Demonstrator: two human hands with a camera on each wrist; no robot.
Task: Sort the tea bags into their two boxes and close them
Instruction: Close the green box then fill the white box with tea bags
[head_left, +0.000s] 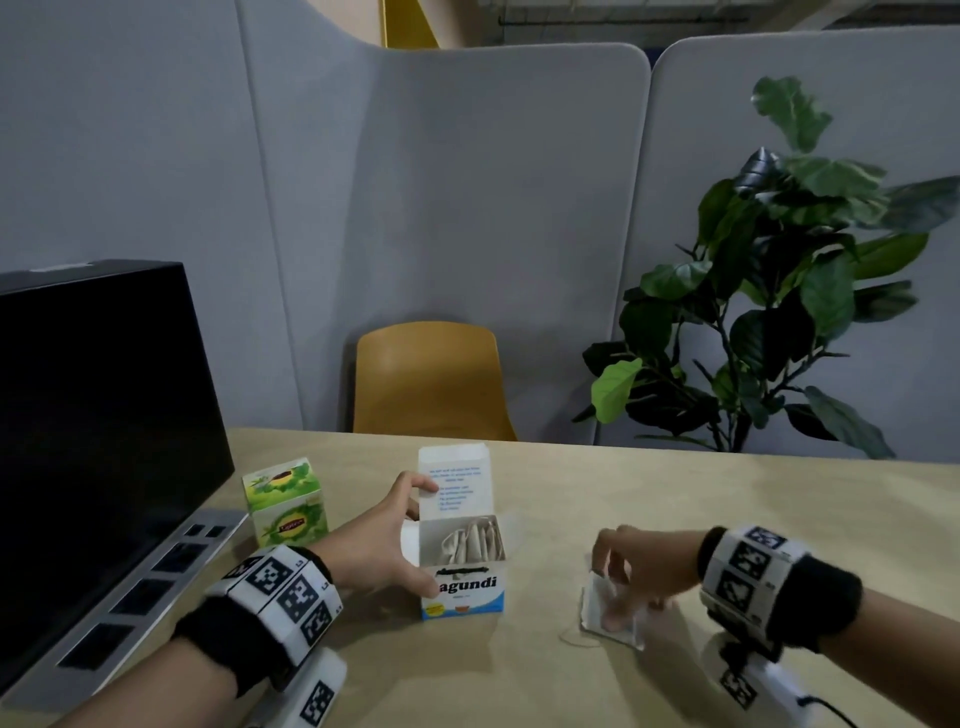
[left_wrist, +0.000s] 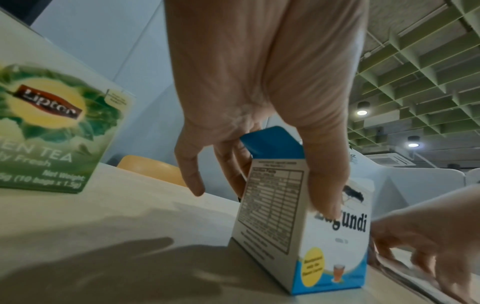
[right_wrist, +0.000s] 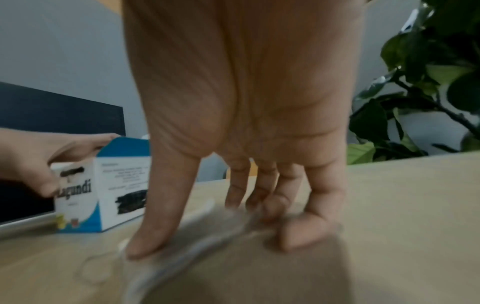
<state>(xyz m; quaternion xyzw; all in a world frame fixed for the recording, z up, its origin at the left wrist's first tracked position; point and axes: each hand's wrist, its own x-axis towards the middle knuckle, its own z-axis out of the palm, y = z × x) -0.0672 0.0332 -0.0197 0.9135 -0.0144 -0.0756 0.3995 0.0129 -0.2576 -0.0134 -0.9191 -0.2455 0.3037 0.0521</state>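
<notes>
The white and blue Lagundi box stands open at the table's middle, lid upright, with several tea bags inside. My left hand grips it, thumb on the front face and fingers behind near the lid; the left wrist view shows the same hold on the Lagundi box. The green Lipton box stands closed to its left, also visible as the Lipton box. To the right, my right hand pinches a clear-wrapped tea bag lying on the table; the tea bag looks blurred under the thumb.
A dark screen with a silver base fills the left side, close to the Lipton box. A yellow chair and a leafy plant stand beyond the table's far edge, before grey partitions. A thin string trails from the tea bag.
</notes>
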